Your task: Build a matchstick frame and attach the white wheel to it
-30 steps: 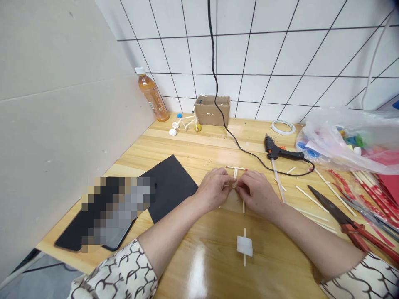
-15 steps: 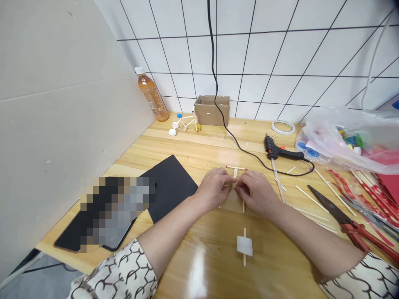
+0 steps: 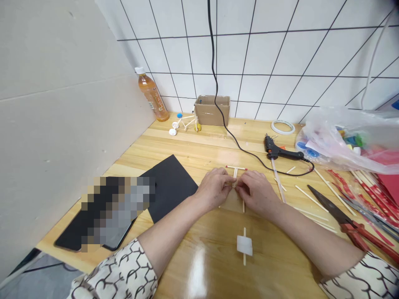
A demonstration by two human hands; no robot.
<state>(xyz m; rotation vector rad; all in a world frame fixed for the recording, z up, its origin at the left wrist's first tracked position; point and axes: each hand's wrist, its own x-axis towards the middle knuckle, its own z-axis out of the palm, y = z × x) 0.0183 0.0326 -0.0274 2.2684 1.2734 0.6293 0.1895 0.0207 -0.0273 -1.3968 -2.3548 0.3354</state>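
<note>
My left hand (image 3: 215, 189) and my right hand (image 3: 259, 192) meet over the middle of the table. Thumbs and fingers of both are pinched on the near end of a small stick frame (image 3: 235, 171). Two pale sticks run side by side to a red-tipped crosspiece at its far end; my fingertips hide the near part. Below my right fingers pokes out another thin stick (image 3: 243, 207). Closer to me lies a stick with a white piece (image 3: 245, 246) around its middle.
Right of my hands lie a glue gun (image 3: 282, 153), loose sticks, large scissors (image 3: 335, 214) and a plastic bag (image 3: 358, 137). A black sheet (image 3: 170, 187) is at left. Behind stand a bottle (image 3: 152, 95), a small stick model with wheels (image 3: 187, 121) and a cardboard box (image 3: 210, 113).
</note>
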